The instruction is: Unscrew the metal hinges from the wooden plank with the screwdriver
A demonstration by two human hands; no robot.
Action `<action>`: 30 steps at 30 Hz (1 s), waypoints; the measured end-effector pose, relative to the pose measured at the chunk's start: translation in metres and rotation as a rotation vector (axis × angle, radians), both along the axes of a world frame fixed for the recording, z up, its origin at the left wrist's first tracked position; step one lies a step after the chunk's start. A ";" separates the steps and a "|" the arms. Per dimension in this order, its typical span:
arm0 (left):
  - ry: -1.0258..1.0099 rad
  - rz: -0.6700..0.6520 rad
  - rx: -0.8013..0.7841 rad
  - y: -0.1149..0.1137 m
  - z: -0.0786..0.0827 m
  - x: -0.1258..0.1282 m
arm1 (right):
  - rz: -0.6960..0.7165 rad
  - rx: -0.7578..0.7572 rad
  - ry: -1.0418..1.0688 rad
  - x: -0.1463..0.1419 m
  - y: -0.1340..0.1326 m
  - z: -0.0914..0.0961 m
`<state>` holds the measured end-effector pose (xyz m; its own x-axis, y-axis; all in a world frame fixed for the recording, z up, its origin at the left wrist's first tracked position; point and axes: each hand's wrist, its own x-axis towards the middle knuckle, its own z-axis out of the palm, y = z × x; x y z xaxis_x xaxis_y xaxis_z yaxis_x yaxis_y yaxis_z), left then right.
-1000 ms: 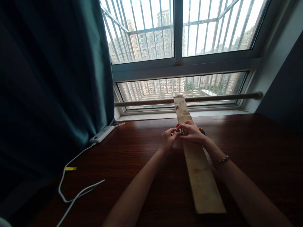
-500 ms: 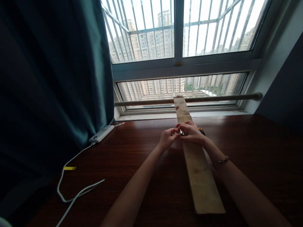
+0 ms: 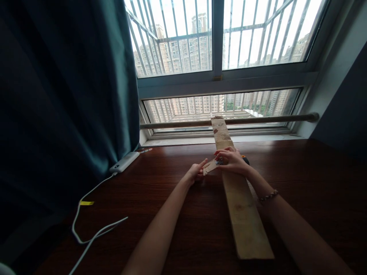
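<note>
A long pale wooden board (image 3: pixel 248 214) runs from near me to the window rail. A short wooden piece (image 3: pixel 210 167) sticks out to its left, its right part hidden under my right hand. My left hand (image 3: pixel 196 172) grips the free left end, thumb along the edge and fingers curled. My right hand (image 3: pixel 231 160) lies over the long board, its fingers closed on a small shiny metal piece with holes (image 3: pixel 219 162), which looks like a hinge, against the short wood. Just beyond my right wrist, a black and orange object (image 3: pixel 245 159) is partly covered.
The board rests on a dark reddish wooden table (image 3: pixel 172 152). At the left are a white power strip (image 3: pixel 124 162), its white cable (image 3: pixel 75 219) and a dark blue curtain (image 3: pixel 114 95). A horizontal rail (image 3: pixel 272 119) crosses before the barred window.
My left hand has moved left and down from the metal piece to the short wood's end, exposing that wood. My right hand has stayed nearly in place.
</note>
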<state>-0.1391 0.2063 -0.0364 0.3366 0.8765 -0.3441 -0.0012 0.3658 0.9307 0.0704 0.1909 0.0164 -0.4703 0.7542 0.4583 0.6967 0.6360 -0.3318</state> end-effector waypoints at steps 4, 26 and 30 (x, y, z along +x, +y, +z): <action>-0.013 -0.116 -0.057 -0.002 -0.003 0.001 | 0.004 0.016 -0.012 0.000 0.000 0.000; -0.302 0.206 0.222 -0.009 0.002 0.007 | -0.108 0.059 -0.129 -0.022 -0.002 0.002; -0.323 0.103 0.236 -0.016 0.008 0.012 | -0.104 0.020 -0.068 -0.021 0.001 -0.002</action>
<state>-0.1273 0.1899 -0.0288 0.3008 0.9535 -0.0204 -0.3326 0.1250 0.9348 0.0492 0.1924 0.0140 -0.4203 0.7918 0.4431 0.7799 0.5648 -0.2696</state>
